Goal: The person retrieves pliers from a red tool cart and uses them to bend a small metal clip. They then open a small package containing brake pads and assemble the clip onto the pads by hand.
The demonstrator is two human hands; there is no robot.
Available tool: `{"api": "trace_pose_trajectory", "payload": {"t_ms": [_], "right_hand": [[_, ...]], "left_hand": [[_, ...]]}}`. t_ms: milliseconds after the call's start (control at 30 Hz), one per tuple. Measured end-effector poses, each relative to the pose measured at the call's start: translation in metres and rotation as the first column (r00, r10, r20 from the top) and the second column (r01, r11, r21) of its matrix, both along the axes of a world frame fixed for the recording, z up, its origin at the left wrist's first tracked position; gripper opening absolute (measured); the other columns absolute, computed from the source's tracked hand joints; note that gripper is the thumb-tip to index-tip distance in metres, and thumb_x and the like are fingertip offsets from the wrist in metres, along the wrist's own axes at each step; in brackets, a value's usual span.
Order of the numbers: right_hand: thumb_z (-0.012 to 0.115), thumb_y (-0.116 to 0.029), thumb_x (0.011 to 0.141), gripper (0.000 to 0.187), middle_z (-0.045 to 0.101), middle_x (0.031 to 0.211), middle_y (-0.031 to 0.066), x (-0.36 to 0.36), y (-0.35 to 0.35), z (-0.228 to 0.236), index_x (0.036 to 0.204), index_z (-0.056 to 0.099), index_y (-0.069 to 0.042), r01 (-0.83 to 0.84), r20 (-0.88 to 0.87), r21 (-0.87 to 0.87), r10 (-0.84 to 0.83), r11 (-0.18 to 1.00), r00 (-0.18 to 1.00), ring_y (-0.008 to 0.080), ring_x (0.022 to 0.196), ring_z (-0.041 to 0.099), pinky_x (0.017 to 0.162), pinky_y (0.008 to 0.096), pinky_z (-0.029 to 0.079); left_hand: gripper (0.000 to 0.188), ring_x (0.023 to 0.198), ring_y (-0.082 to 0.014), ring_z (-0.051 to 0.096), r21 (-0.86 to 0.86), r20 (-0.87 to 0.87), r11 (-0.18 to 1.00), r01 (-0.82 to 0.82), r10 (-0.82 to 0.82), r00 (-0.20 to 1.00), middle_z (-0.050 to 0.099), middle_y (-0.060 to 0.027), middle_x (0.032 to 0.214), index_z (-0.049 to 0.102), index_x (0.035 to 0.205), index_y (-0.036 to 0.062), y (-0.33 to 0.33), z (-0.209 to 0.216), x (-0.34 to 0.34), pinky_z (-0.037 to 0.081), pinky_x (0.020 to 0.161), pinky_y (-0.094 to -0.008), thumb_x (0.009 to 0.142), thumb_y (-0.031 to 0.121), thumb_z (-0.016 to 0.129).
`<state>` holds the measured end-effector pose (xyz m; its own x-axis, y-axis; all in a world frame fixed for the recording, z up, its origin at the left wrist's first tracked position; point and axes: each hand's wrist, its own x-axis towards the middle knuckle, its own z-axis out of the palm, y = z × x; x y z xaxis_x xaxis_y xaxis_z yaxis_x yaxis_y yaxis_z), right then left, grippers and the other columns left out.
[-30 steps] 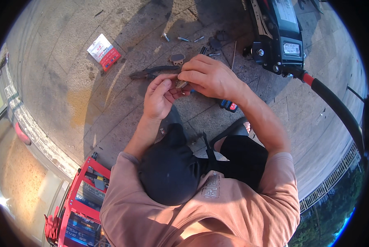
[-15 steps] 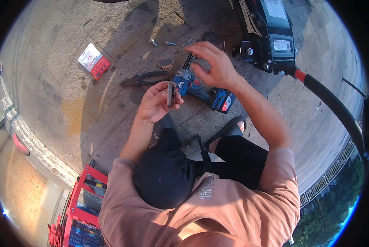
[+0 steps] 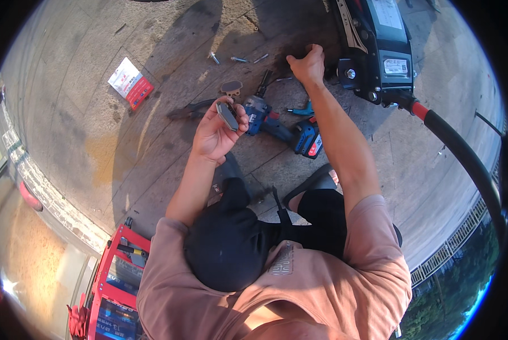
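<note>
My left hand is closed on a brake pad, a dark flat block raised above the ground and tilted. Farther out on the right, my right hand reaches toward the ground. Its thumb stands apart from the bent fingers, and nothing shows in it. Another brake pad lies just beyond my left hand. A blue cordless impact wrench rests between my arms, with its battery toward my right forearm. Black-handled pliers lie left of my left hand, partly hidden by it.
Several bolts lie on the paving beyond the wrench. A teal-handled tool sits beside my right forearm. A black floor jack with a long handle stands at right. A red-and-white packet and a red tool case are at left.
My right hand has moved away and to the right, from above the wrench toward the jack. My left hand has turned the brake pad so that its broad face shows more.
</note>
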<state>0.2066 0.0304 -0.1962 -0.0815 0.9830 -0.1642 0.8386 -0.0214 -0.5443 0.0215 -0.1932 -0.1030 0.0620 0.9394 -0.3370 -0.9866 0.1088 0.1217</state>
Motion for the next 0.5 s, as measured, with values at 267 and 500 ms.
{"api": "trace_pose_trajectory", "payload": {"t_ms": [267, 500], "right_hand": [[0.075, -0.014, 0.080, 0.047, 0.068, 0.095, 0.0122, -0.024, -0.002, 0.032, 0.120, 0.054, -0.002, -0.116, -0.564, -0.144, 0.015, 0.983, 0.825, 0.0235, 0.086, 0.067, 0.079, 0.0345, 0.053], [0.072, -0.007, 0.084, 0.037, 0.070, 0.096, 0.0083, -0.016, -0.055, 0.157, 0.120, 0.062, 0.000, -0.511, -0.673, -0.298, 0.202, 0.806, 0.712, 0.0107, 0.080, 0.066, 0.073, 0.0275, 0.054]], "left_hand": [[0.040, 0.105, -0.0313, 0.060, -0.031, -0.037, 0.998, -0.048, 0.047, 0.998, 0.061, -0.0176, 0.114, 0.055, 0.124, 0.0049, 0.001, -0.002, -0.001, 0.054, 0.087, -0.0399, 0.088, 0.012, 0.072], [0.034, 0.101, -0.0309, 0.065, -0.053, -0.168, 0.994, -0.092, 0.082, 0.982, 0.064, -0.0176, 0.115, 0.056, 0.124, 0.0037, 0.006, 0.007, 0.002, 0.055, 0.088, -0.0410, 0.092, 0.010, 0.066]]}}
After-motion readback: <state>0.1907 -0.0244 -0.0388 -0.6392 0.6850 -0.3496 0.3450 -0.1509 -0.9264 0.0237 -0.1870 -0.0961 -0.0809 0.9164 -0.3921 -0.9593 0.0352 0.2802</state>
